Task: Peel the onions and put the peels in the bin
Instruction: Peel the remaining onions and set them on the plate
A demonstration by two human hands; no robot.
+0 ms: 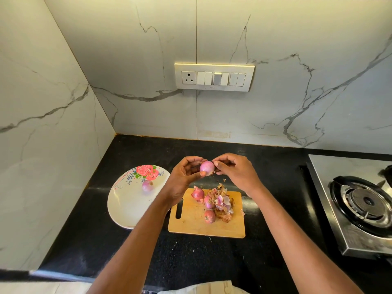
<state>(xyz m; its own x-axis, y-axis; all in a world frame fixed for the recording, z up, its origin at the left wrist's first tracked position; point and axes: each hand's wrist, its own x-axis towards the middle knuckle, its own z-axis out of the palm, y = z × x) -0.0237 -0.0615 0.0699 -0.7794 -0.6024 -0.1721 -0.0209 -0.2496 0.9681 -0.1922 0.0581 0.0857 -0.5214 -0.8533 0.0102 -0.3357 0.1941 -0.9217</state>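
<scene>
Above the cutting board (pixel 191 221), at twelve o'clock, our left hand (pixel 184 175) grips an onion (pixel 206 168); our right hand (pixel 232 169) pinches its skin; next, we judge, comes stripping.

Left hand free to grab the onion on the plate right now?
Probably not: the left hand grips the onion being peeled. The path to the plate onion on the plate looks unobstructed once it lets go.

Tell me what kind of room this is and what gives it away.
Most likely a home kitchen. A gas stove sits on the black counter, a wooden cutting board holds onions and loose peels, and the marble-look wall carries a switch panel.
</scene>
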